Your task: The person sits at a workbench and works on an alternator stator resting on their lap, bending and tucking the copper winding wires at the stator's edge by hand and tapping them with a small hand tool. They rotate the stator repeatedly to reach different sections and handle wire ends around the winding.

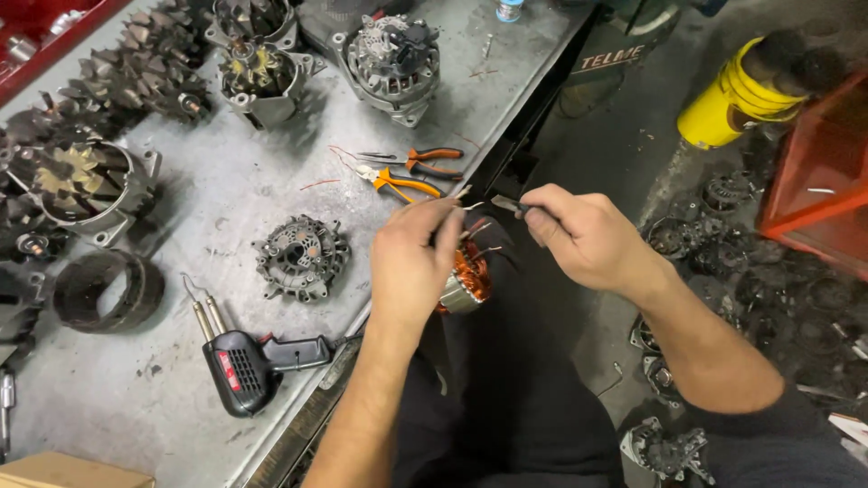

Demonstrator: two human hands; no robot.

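left hand [411,258] is gripping the copper-wound stator [466,280] right of the soldering gun [246,361]; right hand [579,237] is pinching a small blade [506,204] above it

Grey metal table [226,208], scratched and dusty, running along the left side. Dark concrete floor [606,136] to the right, stained and littered with grey metal parts. Yellow bucket [728,104] standing on floor. Red metal frame [814,181] at right edge. Even overhead light, soft shadows.
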